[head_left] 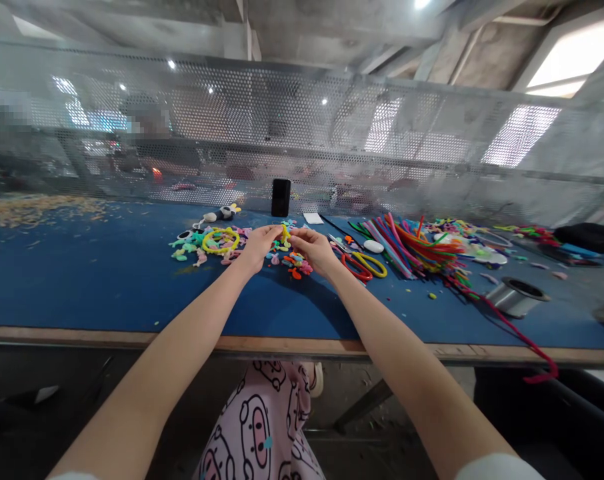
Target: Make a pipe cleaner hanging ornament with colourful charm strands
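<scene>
Both hands meet over the middle of the blue table, pinching a small yellow piece [285,233] between their fingertips. My left hand [260,248] closes on its left side, and my right hand [312,249] closes on its right side. Beneath and around the hands lie small coloured twisted pieces [296,265]. Left of my left hand is a yellow ring [221,241] among more pieces. Red-handled scissors [356,267] and yellow-handled scissors [371,264] rest to the right of my right hand.
A black phone [281,198] stands upright against the perforated metal screen [302,127]. Rightward are a bundle of coloured fuzzy stems [407,247], a white oval object [373,247] and a wire spool [515,297]. The wooden table edge [292,344] runs below my forearms.
</scene>
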Motion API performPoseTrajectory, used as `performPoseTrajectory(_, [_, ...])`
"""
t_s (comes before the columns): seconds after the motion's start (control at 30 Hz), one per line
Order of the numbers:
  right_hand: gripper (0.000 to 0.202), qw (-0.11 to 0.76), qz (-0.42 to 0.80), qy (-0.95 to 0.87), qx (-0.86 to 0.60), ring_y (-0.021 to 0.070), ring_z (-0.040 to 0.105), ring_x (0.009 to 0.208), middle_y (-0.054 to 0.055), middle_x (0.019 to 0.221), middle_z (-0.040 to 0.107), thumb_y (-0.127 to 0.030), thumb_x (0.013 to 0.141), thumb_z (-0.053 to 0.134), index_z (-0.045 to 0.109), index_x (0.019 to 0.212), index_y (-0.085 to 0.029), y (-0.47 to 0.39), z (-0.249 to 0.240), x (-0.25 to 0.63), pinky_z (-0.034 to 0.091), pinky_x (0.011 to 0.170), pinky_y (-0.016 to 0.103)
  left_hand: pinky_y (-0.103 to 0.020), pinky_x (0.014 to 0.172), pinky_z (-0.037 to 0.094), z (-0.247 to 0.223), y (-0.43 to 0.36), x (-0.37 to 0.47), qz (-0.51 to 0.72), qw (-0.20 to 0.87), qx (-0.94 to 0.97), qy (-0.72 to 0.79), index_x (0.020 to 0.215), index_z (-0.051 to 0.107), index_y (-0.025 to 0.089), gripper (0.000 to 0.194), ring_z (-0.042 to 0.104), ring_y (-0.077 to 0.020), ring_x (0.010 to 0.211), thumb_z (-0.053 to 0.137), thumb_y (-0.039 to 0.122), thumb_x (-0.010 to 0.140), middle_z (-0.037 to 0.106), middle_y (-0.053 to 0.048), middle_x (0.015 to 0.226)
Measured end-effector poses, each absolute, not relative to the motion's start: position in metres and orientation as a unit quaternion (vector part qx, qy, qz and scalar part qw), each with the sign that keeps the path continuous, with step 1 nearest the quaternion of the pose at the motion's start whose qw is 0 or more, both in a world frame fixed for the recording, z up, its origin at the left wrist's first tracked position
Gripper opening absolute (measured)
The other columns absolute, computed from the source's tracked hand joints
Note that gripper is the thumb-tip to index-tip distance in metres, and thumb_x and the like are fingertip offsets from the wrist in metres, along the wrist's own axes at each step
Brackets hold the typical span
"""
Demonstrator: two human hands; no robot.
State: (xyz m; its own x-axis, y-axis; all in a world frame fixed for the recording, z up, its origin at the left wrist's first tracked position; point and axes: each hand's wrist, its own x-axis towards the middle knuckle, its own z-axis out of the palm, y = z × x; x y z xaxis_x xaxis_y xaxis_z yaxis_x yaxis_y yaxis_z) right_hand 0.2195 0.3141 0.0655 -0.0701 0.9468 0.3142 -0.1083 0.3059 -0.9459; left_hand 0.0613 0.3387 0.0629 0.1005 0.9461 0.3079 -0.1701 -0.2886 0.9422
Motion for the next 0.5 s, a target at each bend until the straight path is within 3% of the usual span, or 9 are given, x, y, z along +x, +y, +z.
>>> performPoseTrajectory(0.2, [0.034, 0.545, 0.267, -0.698, -0.380, 0.0163, 0.061, 0.077, 0.004, 0.095, 0.074, -0.044, 0.071, 0.077, 0.077, 0.097, -0.023, 0.3071, 0.0685, 0.2202, 0.047, 0.070, 0.030, -0.028, 0.066, 0.044, 0.0631, 0.3382, 0.0607, 0.567, 0.494, 0.544, 0.373, 0.078, 0.070, 0.020, 0.025, 0.060, -0.0160, 0.073, 0.067, 0.044, 0.077, 0.071, -0.004, 0.080])
performPoseTrajectory(0.3, [0.032, 0.533, 0.202, -0.722, -0.392, 0.0166, 0.058, 0.074, 0.005, 0.095, 0.075, -0.042, 0.074, 0.075, 0.077, 0.100, -0.024, 0.3073, 0.0673, 0.2203, 0.045, 0.068, 0.031, -0.027, 0.065, 0.043, 0.0623, 0.3388, 0.0615, 0.563, 0.525, 0.520, 0.371, 0.080, 0.070, 0.019, 0.024, 0.061, -0.0158, 0.074, 0.070, 0.043, 0.076, 0.071, -0.004, 0.082])
performPoseTrajectory(0.5, [0.023, 0.571, 0.171, -0.694, -0.405, 0.0208, 0.062, 0.079, 0.006, 0.089, 0.076, -0.040, 0.075, 0.074, 0.079, 0.090, -0.024, 0.3087, 0.0647, 0.2197, 0.048, 0.077, 0.036, -0.026, 0.066, 0.044, 0.0631, 0.3363, 0.0641, 0.548, 0.586, 0.483, 0.351, 0.089, 0.071, 0.020, 0.026, 0.065, -0.0153, 0.078, 0.077, 0.038, 0.072, 0.073, -0.004, 0.085])
